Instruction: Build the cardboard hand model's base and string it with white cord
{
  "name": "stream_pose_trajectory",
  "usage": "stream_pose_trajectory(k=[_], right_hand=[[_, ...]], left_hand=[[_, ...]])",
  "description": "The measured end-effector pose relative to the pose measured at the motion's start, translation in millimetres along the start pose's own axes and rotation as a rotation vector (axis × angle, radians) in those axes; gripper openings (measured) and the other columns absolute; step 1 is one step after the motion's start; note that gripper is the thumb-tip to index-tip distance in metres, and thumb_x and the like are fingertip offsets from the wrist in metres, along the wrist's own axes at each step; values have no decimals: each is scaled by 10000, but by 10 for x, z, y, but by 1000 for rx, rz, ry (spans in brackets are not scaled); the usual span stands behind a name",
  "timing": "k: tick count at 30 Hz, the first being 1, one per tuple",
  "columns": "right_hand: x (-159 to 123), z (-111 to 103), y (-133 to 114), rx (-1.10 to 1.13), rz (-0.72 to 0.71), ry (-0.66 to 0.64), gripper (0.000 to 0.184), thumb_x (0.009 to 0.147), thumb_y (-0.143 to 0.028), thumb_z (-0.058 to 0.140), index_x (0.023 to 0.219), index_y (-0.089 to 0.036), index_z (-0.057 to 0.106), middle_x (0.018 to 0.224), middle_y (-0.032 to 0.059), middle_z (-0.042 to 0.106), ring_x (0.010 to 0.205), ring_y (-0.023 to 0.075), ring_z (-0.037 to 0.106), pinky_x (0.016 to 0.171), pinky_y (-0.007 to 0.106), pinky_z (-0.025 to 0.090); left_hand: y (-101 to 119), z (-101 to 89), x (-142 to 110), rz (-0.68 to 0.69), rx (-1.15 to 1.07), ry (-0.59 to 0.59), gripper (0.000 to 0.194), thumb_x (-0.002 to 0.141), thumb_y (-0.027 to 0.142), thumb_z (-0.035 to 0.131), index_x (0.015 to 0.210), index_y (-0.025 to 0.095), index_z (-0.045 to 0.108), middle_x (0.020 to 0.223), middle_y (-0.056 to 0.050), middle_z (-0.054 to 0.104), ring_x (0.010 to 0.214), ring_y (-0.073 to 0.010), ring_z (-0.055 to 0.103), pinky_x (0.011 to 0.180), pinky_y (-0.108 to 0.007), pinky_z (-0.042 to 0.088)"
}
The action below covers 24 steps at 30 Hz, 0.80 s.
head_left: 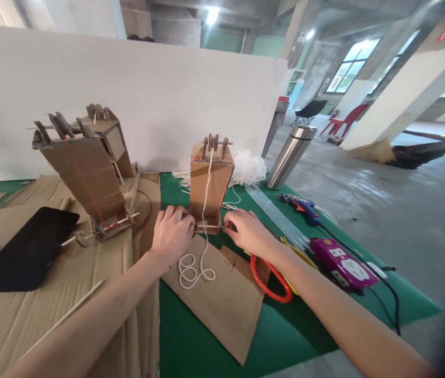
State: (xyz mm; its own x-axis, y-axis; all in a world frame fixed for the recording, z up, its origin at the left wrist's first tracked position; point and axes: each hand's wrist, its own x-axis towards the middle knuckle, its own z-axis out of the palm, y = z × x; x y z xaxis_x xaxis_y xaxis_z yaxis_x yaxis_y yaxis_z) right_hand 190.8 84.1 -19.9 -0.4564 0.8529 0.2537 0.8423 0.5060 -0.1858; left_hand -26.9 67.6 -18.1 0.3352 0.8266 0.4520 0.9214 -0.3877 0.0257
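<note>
A small cardboard tower (210, 184) stands on a cardboard sheet (222, 299) over the green mat (190, 341). White string (206, 194) runs down its front from wooden pieces on top and coils on the sheet (190, 270). A thin wooden stick (208, 227) crosses the tower's base. My left hand (172, 233) is closed, pinching the stick's left end. My right hand (246, 231) pinches the stick's right end beside the tower.
A larger cardboard model (88, 168) stands at left, beside a black tablet (25, 249) on corrugated cardboard. Orange-handled scissors (271, 281), clear glue sticks (277, 218), a blue glue gun (303, 206), a purple power strip (342, 262) and a steel flask (291, 156) lie at right. A white board stands behind.
</note>
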Motion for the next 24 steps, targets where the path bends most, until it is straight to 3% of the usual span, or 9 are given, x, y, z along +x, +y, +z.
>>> stream_pose_trajectory(k=[19, 24], right_hand=[[5, -22, -32, -116, -9, -51, 262, 915, -197, 492, 674, -191, 597, 695, 48, 648, 845, 223, 547, 715, 323, 271], [-5, -14, -31, -66, 3, -21, 100, 880, -214, 547, 794, -192, 593, 819, 50, 672, 881, 234, 547, 733, 328, 292]], left_hand=[[4, -2, 4, 1, 6, -2, 126, 832, 215, 560, 764, 237, 663, 963, -58, 638, 952, -263, 493, 769, -410, 362], [1, 0, 5, 0, -13, -6, 124, 829, 206, 559, 774, 237, 666, 959, -64, 635, 959, -265, 492, 774, -409, 361]])
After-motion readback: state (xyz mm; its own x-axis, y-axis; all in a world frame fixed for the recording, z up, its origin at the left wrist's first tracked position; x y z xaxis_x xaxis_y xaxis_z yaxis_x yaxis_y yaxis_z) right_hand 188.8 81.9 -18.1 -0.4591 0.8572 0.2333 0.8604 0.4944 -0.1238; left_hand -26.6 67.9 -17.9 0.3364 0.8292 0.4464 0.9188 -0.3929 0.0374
